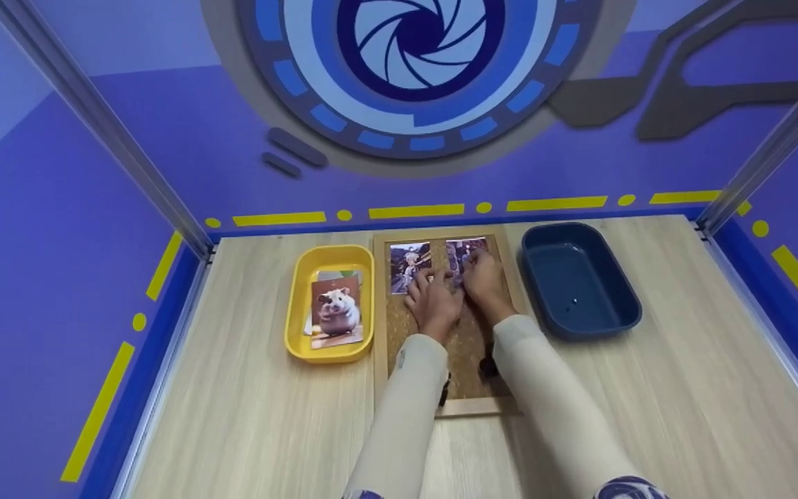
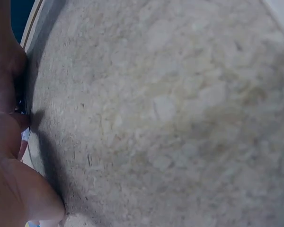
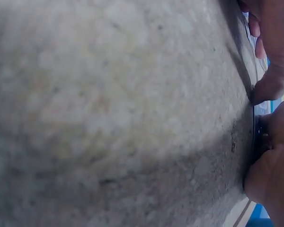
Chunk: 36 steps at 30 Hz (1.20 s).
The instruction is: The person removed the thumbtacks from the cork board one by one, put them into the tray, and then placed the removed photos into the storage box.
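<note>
Two printed photos lie side by side near the top of a framed cork board (image 1: 465,407). My left hand (image 1: 435,303), fingers spread, rests over the lower corners of the left photo (image 1: 406,258) and the right photo (image 1: 456,255). Bent fingers of my right hand (image 1: 488,283) touch the right photo along its right side. In the right wrist view, the right hand (image 3: 274,165) lies low against the board beside the left hand (image 3: 277,52), its thumb bent close to the cork. I cannot tell what the right fingertips hold.
Left of the board stands a yellow tray (image 1: 295,326) with several photos, a hamster picture (image 1: 338,315) on top. A dark blue tray (image 1: 565,270) with a tiny light object (image 1: 574,301) stands at the right. Patterned walls enclose the wooden table (image 1: 246,416).
</note>
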Each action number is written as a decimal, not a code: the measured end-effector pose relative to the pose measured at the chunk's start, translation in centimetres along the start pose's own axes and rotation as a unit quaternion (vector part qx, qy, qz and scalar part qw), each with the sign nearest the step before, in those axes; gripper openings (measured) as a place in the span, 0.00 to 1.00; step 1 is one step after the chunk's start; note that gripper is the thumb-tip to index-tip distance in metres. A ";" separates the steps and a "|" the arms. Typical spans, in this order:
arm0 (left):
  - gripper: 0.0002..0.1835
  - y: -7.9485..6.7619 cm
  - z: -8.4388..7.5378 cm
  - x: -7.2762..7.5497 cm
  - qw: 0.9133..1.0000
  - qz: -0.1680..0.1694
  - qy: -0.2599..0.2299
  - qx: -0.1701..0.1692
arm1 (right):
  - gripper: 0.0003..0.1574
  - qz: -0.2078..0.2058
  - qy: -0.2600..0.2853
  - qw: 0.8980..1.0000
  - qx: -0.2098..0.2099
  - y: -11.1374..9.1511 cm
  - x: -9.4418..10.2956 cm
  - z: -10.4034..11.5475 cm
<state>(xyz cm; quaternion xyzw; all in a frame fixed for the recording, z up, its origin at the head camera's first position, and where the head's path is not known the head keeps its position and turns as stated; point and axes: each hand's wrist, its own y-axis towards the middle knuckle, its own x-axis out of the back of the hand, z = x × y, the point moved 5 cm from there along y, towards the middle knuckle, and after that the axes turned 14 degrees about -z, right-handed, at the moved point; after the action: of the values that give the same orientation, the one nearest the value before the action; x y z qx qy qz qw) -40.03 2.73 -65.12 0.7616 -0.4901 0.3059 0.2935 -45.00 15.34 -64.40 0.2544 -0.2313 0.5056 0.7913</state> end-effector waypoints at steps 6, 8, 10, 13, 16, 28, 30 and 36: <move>0.19 -0.1 -0.2 0.3 1.000 -0.012 -0.017 -0.006 | 0.10 -0.012 -0.017 1.000 -0.005 0.2 0.2 0.2; 0.19 -0.1 -0.2 0.3 1.000 -0.011 -0.016 -0.006 | 0.11 -0.009 -0.019 1.000 -0.008 0.3 0.0 0.2; 0.19 -0.2 -0.1 0.2 1.000 -0.009 -0.014 -0.004 | 0.11 -0.009 -0.022 1.000 -0.011 0.4 -0.2 0.1; 0.19 -0.2 0.2 0.0 1.000 -0.013 -0.011 -0.004 | 0.12 -0.016 -0.031 0.999 -0.010 0.5 -0.5 0.1; 0.19 -0.2 0.4 0.0 1.000 -0.015 -0.007 -0.004 | 0.12 -0.019 -0.037 0.999 -0.015 0.6 -0.7 0.2; 0.18 -0.2 0.4 0.0 1.000 -0.009 -0.003 -0.001 | 0.14 -0.012 -0.005 1.000 -0.003 1.7 -1.4 0.3; 0.18 -0.2 0.3 0.0 1.000 -0.006 -0.003 0.001 | 0.14 -0.016 0.001 1.000 0.000 1.8 -1.5 0.3; 0.18 -0.2 0.0 0.0 1.000 0.002 -0.010 -0.001 | 0.14 -0.015 0.051 0.999 -0.011 2.3 -1.6 0.5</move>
<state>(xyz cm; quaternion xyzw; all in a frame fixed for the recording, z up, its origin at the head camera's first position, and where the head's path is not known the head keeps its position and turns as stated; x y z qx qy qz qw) -39.88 2.77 -65.09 0.7631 -0.4950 0.2988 0.2886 -47.76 14.74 -64.67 0.2225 -0.1926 0.5037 0.8122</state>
